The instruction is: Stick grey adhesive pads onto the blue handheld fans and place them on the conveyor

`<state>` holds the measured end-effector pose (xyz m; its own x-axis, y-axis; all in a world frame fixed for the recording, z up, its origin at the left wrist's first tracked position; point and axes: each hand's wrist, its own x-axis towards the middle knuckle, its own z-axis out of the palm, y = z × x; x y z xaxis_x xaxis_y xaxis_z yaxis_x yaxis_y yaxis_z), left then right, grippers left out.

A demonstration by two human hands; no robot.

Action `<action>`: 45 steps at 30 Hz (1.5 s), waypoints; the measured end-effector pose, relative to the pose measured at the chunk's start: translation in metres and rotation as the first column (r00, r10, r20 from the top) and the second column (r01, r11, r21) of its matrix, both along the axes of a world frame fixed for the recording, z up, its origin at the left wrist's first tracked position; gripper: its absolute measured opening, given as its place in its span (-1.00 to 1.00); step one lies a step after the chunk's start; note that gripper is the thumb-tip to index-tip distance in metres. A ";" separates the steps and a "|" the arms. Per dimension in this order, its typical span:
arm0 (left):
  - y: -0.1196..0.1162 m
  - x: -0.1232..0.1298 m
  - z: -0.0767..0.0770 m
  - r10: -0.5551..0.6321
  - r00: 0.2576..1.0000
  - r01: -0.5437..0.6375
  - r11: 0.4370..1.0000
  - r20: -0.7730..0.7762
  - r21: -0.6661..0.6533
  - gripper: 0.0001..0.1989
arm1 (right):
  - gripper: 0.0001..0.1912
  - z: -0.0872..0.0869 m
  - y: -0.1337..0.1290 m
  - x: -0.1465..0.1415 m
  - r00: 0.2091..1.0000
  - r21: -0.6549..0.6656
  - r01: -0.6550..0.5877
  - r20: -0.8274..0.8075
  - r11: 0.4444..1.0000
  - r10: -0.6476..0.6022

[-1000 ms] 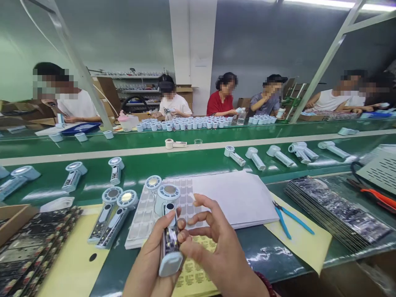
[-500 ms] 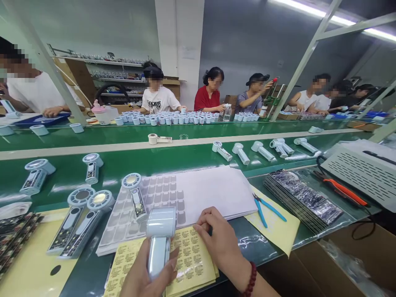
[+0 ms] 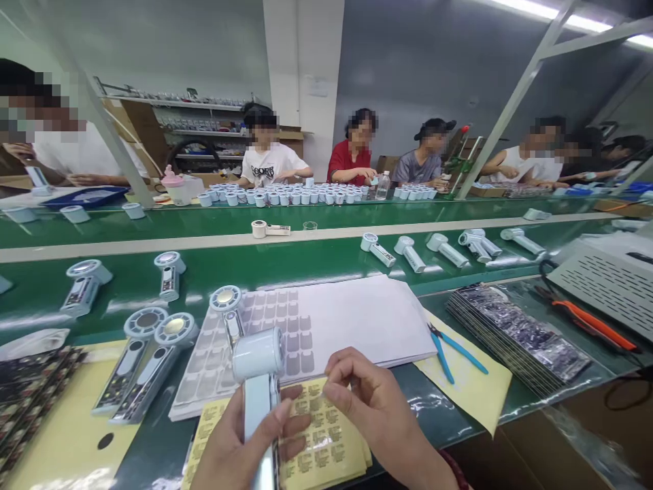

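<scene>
Gripping a pale blue, shiny plastic gadget with a round head, the left hand is at seven o'clock, thumb and fingers wrapped around the handle. The right hand is at five, apart from the gadget. Its thumb and fingers are close together, but I cannot tell if they pinch something tiny.

A careless swing could bump the pale blue gadget with a gold disc at eight. The held one looks smooth, so a loose hold could drop it onto the yellow sheets with small dark print at six.

On the shiny dark green table, a flat yellow sheet is at eight, a thick white paper stack at six, small blue-handled cutters at four, and orange-handled pliers near three.

Across the bright green belt, behind the people, stand a metal shelf at ten, a white pillar at twelve and a grey wall at one.
</scene>
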<state>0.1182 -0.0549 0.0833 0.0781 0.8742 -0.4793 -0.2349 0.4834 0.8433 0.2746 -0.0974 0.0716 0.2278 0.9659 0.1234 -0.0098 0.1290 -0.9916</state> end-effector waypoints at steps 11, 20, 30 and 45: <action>0.030 -0.002 0.010 0.237 0.932 -0.201 0.967 0.276 -0.154 -0.64 | -0.86 0.030 0.023 -0.036 0.982 -0.115 -0.143 0.109 0.983 0.156; 0.022 0.004 0.038 0.002 0.945 -0.005 1.000 0.328 0.008 -0.74 | -0.87 0.026 0.029 -0.038 0.931 0.104 -0.110 0.359 0.988 0.066; 0.095 -0.021 0.048 -0.334 0.943 0.331 0.933 0.001 0.142 -0.45 | -0.68 0.018 0.073 0.003 0.859 -0.030 0.134 0.502 0.991 -0.100; 0.305 0.015 0.006 -0.302 0.834 0.430 0.881 -0.461 0.200 -0.67 | -0.46 -0.041 0.110 0.005 0.252 -0.083 0.204 0.967 0.975 0.029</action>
<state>0.1332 0.2503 0.0889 0.2750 0.9211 -0.2757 0.3031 0.1891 0.9340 0.2793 0.0131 0.0305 0.1380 0.9757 0.1700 0.9619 -0.0911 -0.2579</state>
